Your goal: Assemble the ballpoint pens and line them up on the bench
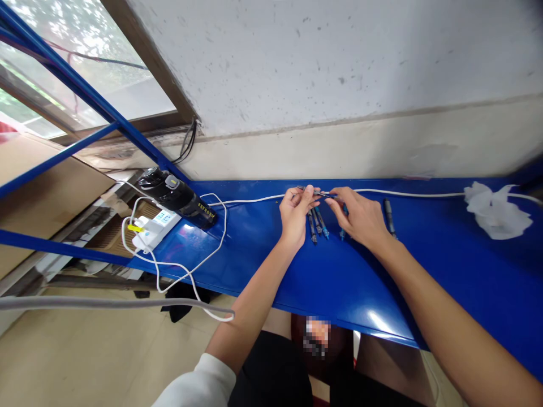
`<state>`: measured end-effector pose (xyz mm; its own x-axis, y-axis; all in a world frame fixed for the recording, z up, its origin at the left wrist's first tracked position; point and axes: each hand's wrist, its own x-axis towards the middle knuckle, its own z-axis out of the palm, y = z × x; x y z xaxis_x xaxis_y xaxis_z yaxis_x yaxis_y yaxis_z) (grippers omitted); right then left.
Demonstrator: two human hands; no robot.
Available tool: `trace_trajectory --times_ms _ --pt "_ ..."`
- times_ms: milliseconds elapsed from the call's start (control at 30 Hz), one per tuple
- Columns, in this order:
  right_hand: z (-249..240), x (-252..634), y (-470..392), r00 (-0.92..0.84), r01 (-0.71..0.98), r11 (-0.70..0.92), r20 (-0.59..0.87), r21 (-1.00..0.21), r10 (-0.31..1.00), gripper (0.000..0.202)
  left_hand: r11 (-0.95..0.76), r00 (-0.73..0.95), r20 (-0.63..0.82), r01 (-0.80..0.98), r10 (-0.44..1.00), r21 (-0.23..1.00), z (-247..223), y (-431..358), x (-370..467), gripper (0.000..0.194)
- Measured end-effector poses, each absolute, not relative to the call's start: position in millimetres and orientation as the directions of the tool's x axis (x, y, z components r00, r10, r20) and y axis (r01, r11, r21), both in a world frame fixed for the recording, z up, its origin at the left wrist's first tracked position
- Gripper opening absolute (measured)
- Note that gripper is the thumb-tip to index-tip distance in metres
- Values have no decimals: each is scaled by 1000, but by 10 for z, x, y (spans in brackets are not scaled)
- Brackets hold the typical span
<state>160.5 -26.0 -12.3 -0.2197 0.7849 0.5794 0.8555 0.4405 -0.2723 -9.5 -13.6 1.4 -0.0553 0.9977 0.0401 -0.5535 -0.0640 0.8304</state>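
Observation:
My left hand (296, 210) is closed around one end of a slim dark pen (323, 194) above the blue shelf. The fingers of my right hand (358, 213) pinch its other end, so it lies nearly level between both hands. Fingers hide much of it. Beneath my hands lie several pens, among them a grey one (311, 227) and a blue one (323, 226) side by side. Another blue pen (343, 223) is partly covered by my right hand. A thicker dark pen (388, 217) rests by itself to the right of that hand.
A black bottle (180, 198) lies slanted near a white power strip (158, 229) at the left. A looped white cable (263, 199) runs along the back of the blue shelf (339, 282). Crumpled white tissue (494, 210) sits at the right. Blue frame bars (85, 85) cross the left.

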Motion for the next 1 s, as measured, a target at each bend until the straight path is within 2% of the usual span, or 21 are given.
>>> trace_trajectory --times_ms 133,433,1000 --pt "-79 1626 -259 -249 878 434 581 -203 775 42 -75 -45 60 -559 997 826 21 -148 -111 44" --pt "-86 1649 -242 -246 888 422 584 -185 774 42 -95 -28 97 -576 995 812 32 -162 -111 39" --pt "-122 1648 -239 -236 865 440 578 -240 781 40 -173 -130 121 -551 984 816 6 -122 -132 41"
